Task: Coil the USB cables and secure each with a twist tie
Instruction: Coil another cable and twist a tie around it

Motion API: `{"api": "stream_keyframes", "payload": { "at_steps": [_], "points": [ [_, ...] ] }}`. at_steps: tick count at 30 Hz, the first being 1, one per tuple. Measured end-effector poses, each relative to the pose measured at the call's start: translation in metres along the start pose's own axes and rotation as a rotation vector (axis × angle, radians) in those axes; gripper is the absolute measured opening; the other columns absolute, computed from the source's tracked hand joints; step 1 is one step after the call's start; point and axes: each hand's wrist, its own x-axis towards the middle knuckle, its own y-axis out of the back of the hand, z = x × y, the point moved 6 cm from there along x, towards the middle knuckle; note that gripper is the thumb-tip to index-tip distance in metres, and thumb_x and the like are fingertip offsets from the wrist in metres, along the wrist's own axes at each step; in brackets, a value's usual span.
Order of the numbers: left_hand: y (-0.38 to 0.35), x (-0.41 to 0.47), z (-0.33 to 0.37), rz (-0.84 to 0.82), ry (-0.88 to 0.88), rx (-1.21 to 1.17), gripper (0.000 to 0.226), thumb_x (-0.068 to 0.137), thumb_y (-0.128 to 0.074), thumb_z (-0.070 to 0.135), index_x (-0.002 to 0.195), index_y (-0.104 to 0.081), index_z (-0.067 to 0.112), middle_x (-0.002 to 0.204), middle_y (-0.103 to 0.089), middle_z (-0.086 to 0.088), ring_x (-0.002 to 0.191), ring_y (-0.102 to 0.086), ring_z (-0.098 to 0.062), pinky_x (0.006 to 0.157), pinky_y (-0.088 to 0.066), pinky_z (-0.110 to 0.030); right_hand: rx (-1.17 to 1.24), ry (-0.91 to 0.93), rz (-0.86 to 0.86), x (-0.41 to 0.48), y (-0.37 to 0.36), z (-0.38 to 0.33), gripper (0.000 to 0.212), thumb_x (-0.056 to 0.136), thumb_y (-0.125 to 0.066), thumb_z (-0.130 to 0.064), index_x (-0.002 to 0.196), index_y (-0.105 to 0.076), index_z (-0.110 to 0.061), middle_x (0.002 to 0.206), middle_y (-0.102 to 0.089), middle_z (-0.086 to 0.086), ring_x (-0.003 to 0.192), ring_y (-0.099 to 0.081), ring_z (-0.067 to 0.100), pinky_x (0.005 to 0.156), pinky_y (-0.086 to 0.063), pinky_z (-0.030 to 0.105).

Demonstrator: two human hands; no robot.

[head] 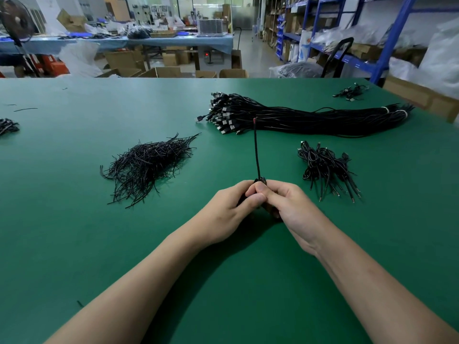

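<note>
At the far left edge of the green counter [74, 232] lies a small dark bundle [7, 126], cut by the frame, and near it one loose tie [24, 109]. Further right, well apart from the hands, there is a pile of twist ties [149, 165], black and thin, spread in all directions.

In the middle, the left hand [228, 209] and the right hand [288, 207] meet, thumbs side by side. Both hold the same USB cable [257, 155]: the grip of each hand is narrow, with the fingers curled on a small black coil between them. The fingers hide most of the coil, and I cannot tell if a tie is already on it. One free end of the cable rises straight up from the hands, with a bit of red at its tip, and it crosses in front of the big bundle of cables [310, 120]. This bundle lies across the far side of the counter, plugs at its left end and white bands near its right end.

To the right of the hands, apart from them, lies a heap of coiled cables [325, 167]. Near the far right corner is a small group of cables [350, 91]. Behind the counter stand a fan [17, 19] on the left, cardboard boxes [169, 72] in the middle and a blue rack [392, 43] on the right
</note>
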Motion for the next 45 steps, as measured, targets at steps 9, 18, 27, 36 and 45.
{"api": "stream_keyframes", "payload": {
  "at_steps": [9, 18, 27, 36, 45],
  "points": [
    [0.002, 0.001, -0.001, -0.049, -0.036, 0.026, 0.021, 0.106, -0.053, 0.024, 0.124, -0.061, 0.016, 0.076, -0.060, 0.032, 0.066, -0.052, 0.008, 0.064, -0.037, -0.008, -0.010, -0.096, -0.057, 0.000, 0.005, 0.006, 0.025, 0.100, -0.058, -0.034, 0.096, -0.079, -0.021, 0.077, -0.063, -0.006, 0.067, -0.048, 0.002, 0.062, -0.034, 0.019],
    [0.005, 0.002, 0.002, -0.012, -0.054, 0.165, 0.018, 0.108, -0.048, 0.027, 0.109, -0.065, 0.022, 0.086, -0.061, 0.021, 0.080, -0.054, 0.007, 0.076, -0.040, -0.016, -0.038, -0.115, 0.102, 0.004, 0.016, 0.011, 0.020, 0.093, -0.070, -0.030, 0.096, -0.074, -0.011, 0.063, -0.060, -0.006, 0.054, -0.048, 0.000, 0.052, -0.037, 0.012],
    [0.005, -0.001, -0.003, -0.055, -0.048, 0.300, 0.037, 0.110, -0.033, 0.036, 0.132, -0.055, 0.014, 0.114, -0.061, 0.001, 0.111, -0.057, -0.018, 0.098, -0.045, -0.037, -0.215, -0.052, 0.052, 0.003, 0.018, 0.003, 0.028, 0.096, -0.064, -0.041, 0.090, -0.076, -0.016, 0.075, -0.075, -0.004, 0.058, -0.052, 0.006, 0.059, -0.041, 0.023],
    [0.010, 0.002, 0.006, -0.037, -0.070, 0.864, 0.043, 0.100, -0.017, 0.036, 0.120, -0.049, 0.015, 0.103, -0.047, 0.000, 0.073, -0.047, -0.024, 0.059, -0.029, -0.034, -1.150, 0.805, 0.326, -0.024, -0.017, -0.047, 0.023, 0.101, -0.057, -0.034, 0.095, -0.067, -0.014, 0.096, -0.060, 0.000, 0.094, -0.053, 0.022, 0.084, -0.045, 0.032],
    [0.014, -0.002, 0.002, -0.069, -0.083, 0.678, 0.027, 0.107, -0.037, 0.041, 0.106, -0.050, 0.017, 0.092, -0.043, 0.006, 0.070, -0.040, -0.015, 0.064, -0.032, -0.033, -1.169, 0.296, -0.019, -0.008, 0.000, -0.021, 0.046, 0.102, -0.029, -0.051, 0.106, -0.060, -0.017, 0.089, -0.058, -0.009, 0.088, -0.052, 0.017, 0.076, -0.041, 0.038]
  ]
}}
